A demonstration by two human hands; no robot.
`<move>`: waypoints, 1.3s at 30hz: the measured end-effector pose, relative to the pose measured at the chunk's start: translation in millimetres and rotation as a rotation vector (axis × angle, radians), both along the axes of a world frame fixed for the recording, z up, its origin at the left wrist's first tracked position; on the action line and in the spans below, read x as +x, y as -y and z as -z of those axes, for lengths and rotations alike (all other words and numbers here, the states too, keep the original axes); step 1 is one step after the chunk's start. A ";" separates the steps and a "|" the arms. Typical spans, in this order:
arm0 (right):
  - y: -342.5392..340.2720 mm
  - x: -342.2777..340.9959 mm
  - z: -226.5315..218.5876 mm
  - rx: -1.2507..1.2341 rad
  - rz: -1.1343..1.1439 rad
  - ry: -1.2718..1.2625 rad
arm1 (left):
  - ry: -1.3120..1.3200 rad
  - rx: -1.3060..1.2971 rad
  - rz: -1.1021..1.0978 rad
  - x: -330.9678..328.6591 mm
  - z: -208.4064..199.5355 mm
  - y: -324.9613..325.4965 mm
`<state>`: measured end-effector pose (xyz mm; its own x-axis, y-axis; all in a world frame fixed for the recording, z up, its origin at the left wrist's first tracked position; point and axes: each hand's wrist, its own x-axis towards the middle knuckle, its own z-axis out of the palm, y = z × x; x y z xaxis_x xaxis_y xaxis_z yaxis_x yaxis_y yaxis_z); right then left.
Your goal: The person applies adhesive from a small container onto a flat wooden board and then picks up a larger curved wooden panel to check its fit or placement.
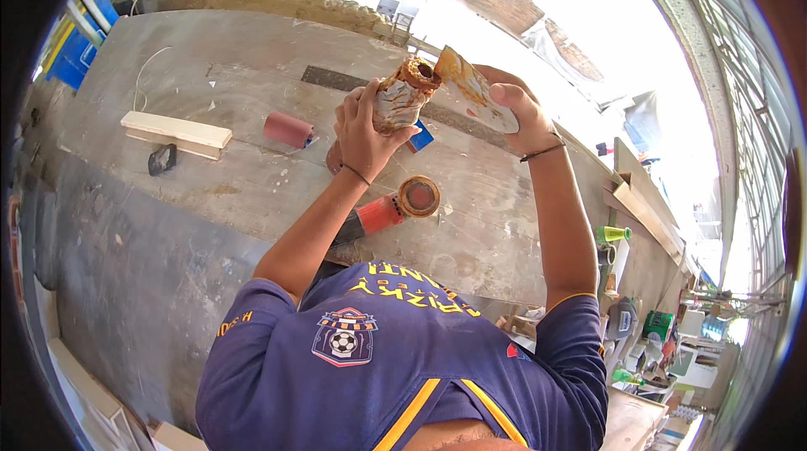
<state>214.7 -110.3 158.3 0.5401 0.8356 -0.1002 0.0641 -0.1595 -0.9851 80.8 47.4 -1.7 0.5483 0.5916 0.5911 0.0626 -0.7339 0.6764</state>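
Container with whitish, brown-stained sides (397,106) is grasped in the left hand (366,121), above the workbench (487,207), and its crusted round mouth is turned upward. By the right hand (528,119) a flat pale plate (477,96), smeared with orange-brown paste, is gripped between the thumb and the fingers; its edge is held at the container's rim, but whether the two are touching cannot be told. On the bench, a red-and-black power tool (382,212) with a round head, a dark red roll (287,129), a cream-coloured block (176,133) and a small black object (162,159) are seen.
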 end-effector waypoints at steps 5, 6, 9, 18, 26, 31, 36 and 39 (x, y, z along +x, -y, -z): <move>-3.7 0.9 3.4 -0.049 0.004 0.064 | 0.038 -0.015 0.014 2.8 -0.2 2.0; -5.0 -0.2 3.9 -0.058 0.034 0.063 | 0.014 -0.019 0.017 -0.2 -1.7 2.7; -8.0 4.9 6.2 -0.110 -0.021 -0.006 | 0.008 -0.022 0.025 -2.0 -3.1 0.7; -17.0 3.4 8.0 -0.159 -0.076 0.185 | 0.017 -0.019 0.021 -5.0 -0.9 -2.6; -14.8 1.6 25.7 -0.080 -0.048 0.302 | 0.017 -0.036 0.021 0.9 -0.7 2.3; -16.7 -10.8 39.7 -0.058 0.060 0.470 | 0.091 -0.026 0.002 2.5 5.4 1.9; -11.4 -4.2 45.5 -0.085 0.069 0.297 | 0.116 -0.014 0.012 0.8 7.3 3.7; -5.4 -3.9 41.8 -0.148 0.051 0.356 | 0.086 -0.001 0.008 -3.9 5.2 6.0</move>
<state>210.8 -104.8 116.5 0.6034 0.7973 -0.0161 0.3863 -0.3099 -0.8687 76.9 41.4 -6.8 0.5004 0.5879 0.6356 -0.0013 -0.7336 0.6796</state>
